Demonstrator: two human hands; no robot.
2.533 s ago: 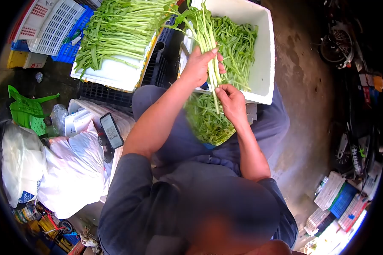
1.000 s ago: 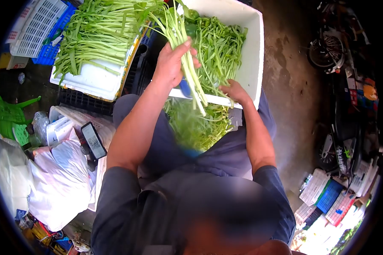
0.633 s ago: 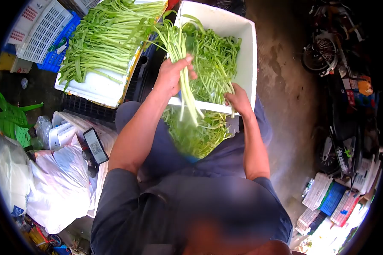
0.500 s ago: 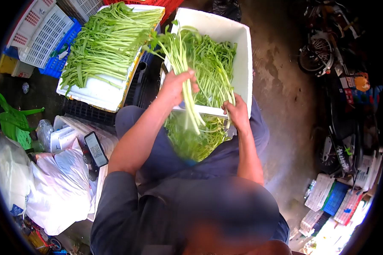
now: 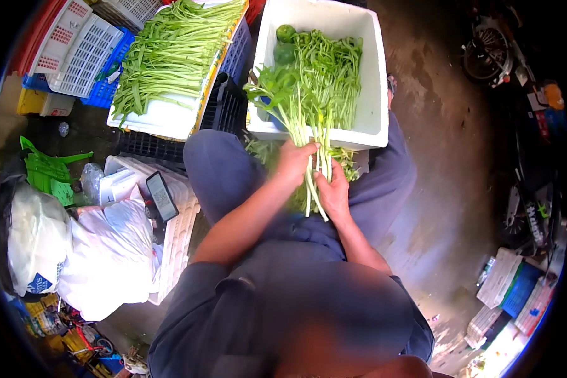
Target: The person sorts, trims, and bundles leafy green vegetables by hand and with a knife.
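Note:
My left hand [image 5: 296, 160] is closed around a bunch of long green stems [image 5: 295, 120], whose leafy tops point up and to the left. Right beside it, my right hand [image 5: 332, 188] is closed on several more stems [image 5: 324, 142], their tops reaching over the front rim of a white foam box [image 5: 373, 135]. Inside that box lie leafy greens [image 5: 343, 82] and two round green vegetables [image 5: 285, 53]. Below my hands, more greens [image 5: 264, 151] between my knees are partly hidden. A white foam lid [image 5: 160, 120] at the upper left bears neatly laid stems [image 5: 176, 60].
Black crates [image 5: 223, 107] stand between lid and box. At the left are plastic baskets [image 5: 85, 57], a green plastic piece [image 5: 47, 167], a phone [image 5: 162, 196] and a white bag [image 5: 110, 252]. Motorbikes [image 5: 488, 57] and stacked crates [image 5: 520, 290] are at the right.
My left hand has lowered its bunch toward my lap. My right hand has drawn stems from the box and come close beside my left. The view has shifted.

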